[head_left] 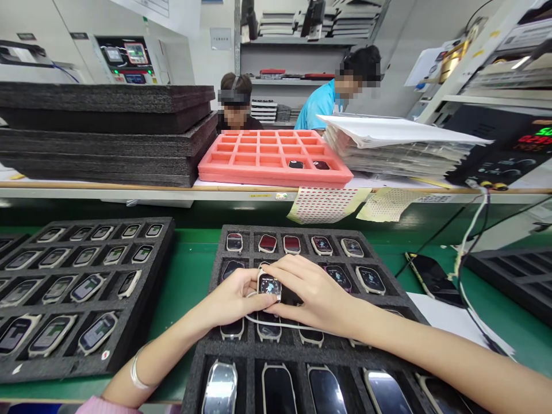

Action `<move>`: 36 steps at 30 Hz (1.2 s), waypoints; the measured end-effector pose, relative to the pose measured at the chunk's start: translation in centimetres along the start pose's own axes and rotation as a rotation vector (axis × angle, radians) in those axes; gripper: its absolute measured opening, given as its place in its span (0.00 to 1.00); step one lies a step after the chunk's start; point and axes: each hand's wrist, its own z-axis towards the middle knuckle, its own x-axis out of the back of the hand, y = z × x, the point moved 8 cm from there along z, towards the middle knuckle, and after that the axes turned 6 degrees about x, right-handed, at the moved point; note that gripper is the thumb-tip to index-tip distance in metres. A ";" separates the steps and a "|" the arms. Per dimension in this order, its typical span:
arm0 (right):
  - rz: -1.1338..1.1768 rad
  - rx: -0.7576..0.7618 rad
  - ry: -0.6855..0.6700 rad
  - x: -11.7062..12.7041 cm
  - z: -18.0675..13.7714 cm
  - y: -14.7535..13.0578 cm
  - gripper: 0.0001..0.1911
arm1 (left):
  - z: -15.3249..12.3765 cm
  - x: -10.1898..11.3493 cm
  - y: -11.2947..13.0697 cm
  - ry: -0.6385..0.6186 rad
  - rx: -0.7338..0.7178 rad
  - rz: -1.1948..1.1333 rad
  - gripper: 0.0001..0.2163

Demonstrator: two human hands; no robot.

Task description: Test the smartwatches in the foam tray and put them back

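A lit smartwatch body (269, 285) is held above a black foam tray (215, 351) full of several watch bodies. My left hand (235, 299) pinches the watch from the left side, fingers closed on it. My right hand (313, 293) grips its right edge and top, fingers curled round it. A thin white cable (276, 325) runs from under the watch across the tray beneath my right wrist.
A second black foam tray (142, 322) of watches lies at the left on the green belt (190, 270). On the shelf behind stand a pink compartment tray (276, 172), stacked black foam sheets (103, 132) and clear trays (388, 149). Two people sit beyond. Cables (470, 253) hang at right.
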 end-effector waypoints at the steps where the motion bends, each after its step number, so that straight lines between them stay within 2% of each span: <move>1: 0.022 -0.013 -0.004 0.3 0.1 0.2 0.21 | 0.0 0.0 0.0 0.002 0.003 -0.006 0.13; 6: 0.088 -0.166 0.015 2.7 -0.6 3.0 0.20 | -0.6 -0.1 -0.4 -0.006 0.025 -0.118 0.18; 8: 0.026 -0.263 -0.047 3.0 -1.8 4.6 0.19 | -1.4 0.1 -0.7 0.004 0.054 -0.156 0.17; 10: -0.040 -0.310 -0.165 2.5 -3.0 5.5 0.19 | -2.2 0.1 -1.1 -0.013 0.088 -0.180 0.15; 13: -0.144 -0.278 -0.246 2.2 -3.2 5.1 0.24 | -3.2 0.4 -1.4 -0.017 0.083 -0.182 0.13; 16: -0.189 -0.195 -0.232 1.8 -1.1 3.5 0.19 | -3.5 1.3 -1.2 0.064 0.016 -0.225 0.12; 18: -0.212 -0.155 -0.309 0.4 0.8 2.7 0.13 | -3.6 1.7 -1.1 0.114 -0.004 -0.250 0.12; 21: -0.278 -0.128 -0.454 -2.1 2.8 2.3 0.10 | -3.6 1.9 -1.1 0.159 -0.003 -0.245 0.12; 23: -0.290 -0.115 -0.481 -3.1 3.5 2.3 0.09 | -3.7 1.9 -1.2 0.170 -0.001 -0.233 0.12; 27: -0.282 -0.126 -0.482 -3.2 3.7 2.9 0.08 | -3.5 1.9 -1.4 0.111 -0.013 -0.237 0.13; 30: -0.260 -0.173 -0.453 -1.8 3.4 3.5 0.11 | -3.3 2.0 -1.7 0.079 0.000 -0.262 0.13; 33: -0.075 -0.186 -0.294 0.7 3.5 3.1 0.12 | -3.3 1.9 -1.7 0.065 0.008 -0.299 0.16; 36: 0.080 -0.055 -0.138 2.5 3.9 1.1 0.18 | -3.3 1.5 -1.3 0.036 -0.004 -0.347 0.16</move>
